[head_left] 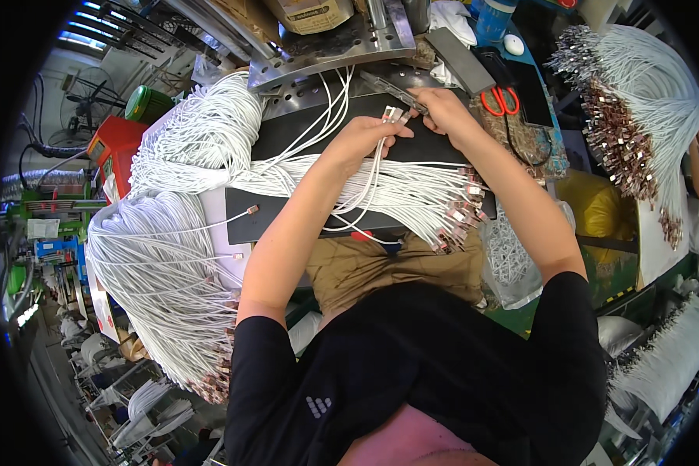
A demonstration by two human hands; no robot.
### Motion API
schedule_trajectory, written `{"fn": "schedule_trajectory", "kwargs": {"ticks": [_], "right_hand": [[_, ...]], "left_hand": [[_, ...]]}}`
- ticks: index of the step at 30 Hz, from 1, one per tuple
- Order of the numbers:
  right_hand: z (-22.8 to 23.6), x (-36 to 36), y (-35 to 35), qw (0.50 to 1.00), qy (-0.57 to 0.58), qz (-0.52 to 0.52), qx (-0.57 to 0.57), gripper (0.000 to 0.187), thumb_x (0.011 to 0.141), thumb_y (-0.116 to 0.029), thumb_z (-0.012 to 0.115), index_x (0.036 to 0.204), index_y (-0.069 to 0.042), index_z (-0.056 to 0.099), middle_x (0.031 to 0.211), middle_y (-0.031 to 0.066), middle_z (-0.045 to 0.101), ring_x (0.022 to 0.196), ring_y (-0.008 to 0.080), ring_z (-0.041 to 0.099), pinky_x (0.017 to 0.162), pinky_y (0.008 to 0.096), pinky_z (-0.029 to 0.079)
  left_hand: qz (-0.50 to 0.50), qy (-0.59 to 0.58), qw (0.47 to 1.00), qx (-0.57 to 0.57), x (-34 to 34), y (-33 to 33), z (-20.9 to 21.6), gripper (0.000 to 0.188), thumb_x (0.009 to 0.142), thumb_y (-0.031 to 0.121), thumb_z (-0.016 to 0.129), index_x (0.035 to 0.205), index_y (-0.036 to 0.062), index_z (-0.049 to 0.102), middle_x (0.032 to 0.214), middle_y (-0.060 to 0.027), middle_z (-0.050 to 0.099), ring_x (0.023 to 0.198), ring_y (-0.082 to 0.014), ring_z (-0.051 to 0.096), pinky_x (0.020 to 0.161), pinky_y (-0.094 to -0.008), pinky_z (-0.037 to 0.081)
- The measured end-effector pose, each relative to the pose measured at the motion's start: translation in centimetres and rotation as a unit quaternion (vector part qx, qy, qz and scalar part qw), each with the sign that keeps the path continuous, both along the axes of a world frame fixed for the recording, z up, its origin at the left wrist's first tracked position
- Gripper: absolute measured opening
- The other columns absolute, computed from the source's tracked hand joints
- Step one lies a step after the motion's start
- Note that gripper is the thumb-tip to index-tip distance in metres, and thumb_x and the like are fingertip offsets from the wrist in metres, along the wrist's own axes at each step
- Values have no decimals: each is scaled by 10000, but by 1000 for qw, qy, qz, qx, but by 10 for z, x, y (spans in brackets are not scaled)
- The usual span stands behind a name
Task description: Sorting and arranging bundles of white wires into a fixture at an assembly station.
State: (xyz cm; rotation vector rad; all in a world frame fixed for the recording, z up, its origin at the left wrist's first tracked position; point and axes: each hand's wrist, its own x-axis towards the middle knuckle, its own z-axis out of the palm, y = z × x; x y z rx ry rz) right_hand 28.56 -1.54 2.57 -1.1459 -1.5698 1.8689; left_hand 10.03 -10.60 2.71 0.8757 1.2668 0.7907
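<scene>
My left hand (pixel 371 140) is closed around a few white cables (pixel 375 172), with their small metal-ended connectors (pixel 396 115) sticking up past the fingertips. Close by on the right, my right hand (pixel 444 115) has its fingers bent round the near end of a slim grey metal piece (pixel 392 89); its exact kind does not show. Under both forearms a thick bundle of white cables (pixel 412 194) lies across a black board (pixel 245 221), with brownish connectors (pixel 462 213) at its right end.
A metal stand with a perforated plate (pixel 334 58) rises at the back. Coiled white cables (pixel 198 128) and a hanging cable pile (pixel 155 272) are on the left. Red-handled scissors (pixel 499 101), a white mouse (pixel 512 44) and a blue container (pixel 495 19) sit back right. More cables (pixel 637 93) hang far right.
</scene>
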Motion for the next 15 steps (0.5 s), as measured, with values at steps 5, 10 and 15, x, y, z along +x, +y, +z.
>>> {"fn": "schedule_trajectory", "kwargs": {"ticks": [5,10,15], "right_hand": [[-37,-4,-1,985,-14,-7,172,410,962,-260,455,1229,-32,667,757,10,621,572,105,483,508,272,384],[-20,-3,-3,996,11,-1,83,414,952,-249,456,1245,-44,664,825,57,678,607,135,558,575,287,443],[-27,-2,-3,995,-10,-21,101,409,927,-235,481,1227,-32,671,871,75,705,714,142,624,679,287,488]], "left_hand": [[-29,-18,999,-13,8,2,3,293,965,309,642,1029,40,741,732,66,571,656,-46,532,626,-202,445],[-20,-27,999,6,7,-3,3,307,967,324,640,1031,41,740,744,62,588,683,-44,554,664,-200,471],[-26,-22,999,-31,5,0,2,299,962,308,645,1054,39,737,773,48,617,696,-53,577,675,-206,482]]}}
